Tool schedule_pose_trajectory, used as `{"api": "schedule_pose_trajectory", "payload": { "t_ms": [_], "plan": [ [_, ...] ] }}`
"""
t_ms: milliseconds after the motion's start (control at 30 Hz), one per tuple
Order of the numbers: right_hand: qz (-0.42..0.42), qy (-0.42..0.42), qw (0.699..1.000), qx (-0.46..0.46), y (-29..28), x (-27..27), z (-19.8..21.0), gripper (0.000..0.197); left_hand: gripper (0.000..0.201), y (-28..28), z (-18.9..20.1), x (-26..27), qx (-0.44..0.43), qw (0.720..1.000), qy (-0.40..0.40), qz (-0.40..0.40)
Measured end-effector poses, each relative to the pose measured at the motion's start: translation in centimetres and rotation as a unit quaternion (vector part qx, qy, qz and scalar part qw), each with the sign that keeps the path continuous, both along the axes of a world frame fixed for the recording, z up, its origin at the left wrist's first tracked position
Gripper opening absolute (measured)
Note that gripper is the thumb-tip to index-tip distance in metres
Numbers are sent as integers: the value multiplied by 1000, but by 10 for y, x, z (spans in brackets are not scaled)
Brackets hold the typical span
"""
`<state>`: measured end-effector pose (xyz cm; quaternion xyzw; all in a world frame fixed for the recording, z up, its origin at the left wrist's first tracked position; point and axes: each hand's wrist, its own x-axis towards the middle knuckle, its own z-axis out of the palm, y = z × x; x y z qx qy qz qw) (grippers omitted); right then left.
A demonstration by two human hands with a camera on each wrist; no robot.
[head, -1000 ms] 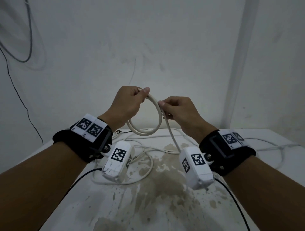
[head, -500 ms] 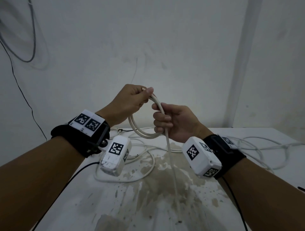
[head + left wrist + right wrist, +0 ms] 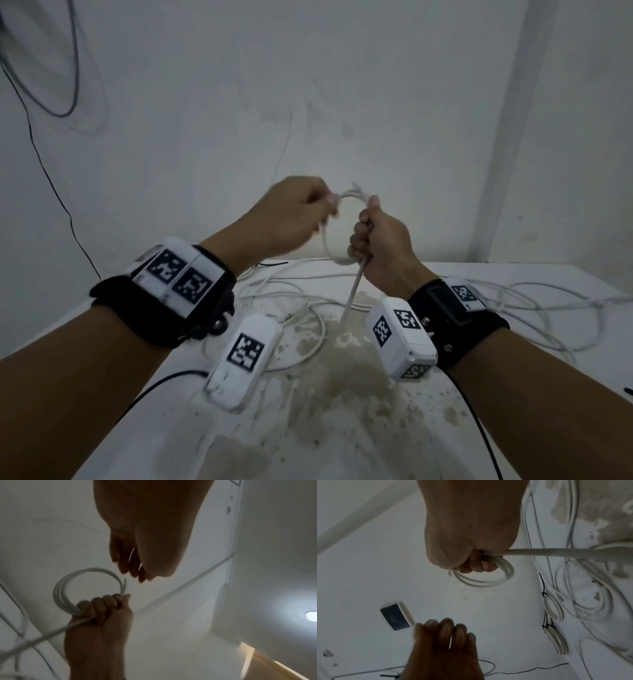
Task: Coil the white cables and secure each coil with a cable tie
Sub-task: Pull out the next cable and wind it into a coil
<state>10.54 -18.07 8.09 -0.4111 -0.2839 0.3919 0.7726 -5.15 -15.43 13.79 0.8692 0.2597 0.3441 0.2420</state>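
A small coil of white cable [image 3: 330, 253] is raised above the table. My right hand [image 3: 376, 243] grips it in a fist, together with the cable's tail [image 3: 352, 294], which runs down to the table. In the left wrist view the coil [image 3: 60, 588] loops out of the right fist [image 3: 102, 609], and the cable's cut end sticks up beside the thumb. My left hand [image 3: 298, 216] is blurred just left of the coil. Its fingers [image 3: 130, 568] hang loose with a gap to the coil and hold nothing. The right wrist view shows the same: the right fist [image 3: 471, 555] round the coil [image 3: 488, 582], the left hand [image 3: 443, 635] apart.
Two finished coils [image 3: 554, 607] [image 3: 556, 641] bound with black cable ties lie at the table's far edge. Loose white cables [image 3: 513, 301] sprawl over the stained white table [image 3: 342, 394]. The wall stands close behind, with a dark box [image 3: 395, 616] mounted on it.
My right hand went from pinching the cable to gripping the coil in a fist. My left hand has let go of the coil's top and drawn slightly away.
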Motion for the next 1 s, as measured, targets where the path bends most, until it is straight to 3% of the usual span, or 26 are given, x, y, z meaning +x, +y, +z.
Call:
{"api": "schedule_pose_trajectory", "payload": {
  "t_ms": [33,100,133,200,300,400,533,633,700,800,1000],
  "plan": [
    [-29,25,999,10,3,3,0,41,28,-13,-1,-3,-49,995,49,-65],
    [-66,58,996,30,8,8,-2,42,36,-43,-10,-6,-164,956,173,-174],
    [-78,66,994,39,9,10,-3,42,38,-50,-18,-6,-208,934,212,-199],
    [-90,73,992,48,10,14,-7,42,41,-52,-32,-4,-268,923,211,-177],
    [-84,95,990,61,5,18,-10,43,41,-34,-42,-8,-324,929,157,-92],
    [-72,104,989,77,1,15,-5,43,43,-24,-54,-11,-373,916,135,-59],
    [-54,124,985,103,-1,3,5,44,47,-26,-67,-1,-477,877,52,-19],
    [-44,133,983,116,-1,-5,11,45,40,-20,-71,11,-521,851,-66,4],
    [-36,139,983,113,-1,-10,10,45,21,-15,-68,20,-502,841,-198,41],
    [-11,154,982,107,-1,-21,2,45,17,-4,-60,26,-440,825,-340,99],
    [57,199,969,135,-7,-23,-7,48,16,6,-66,24,-415,818,-370,151]
  ]
}}
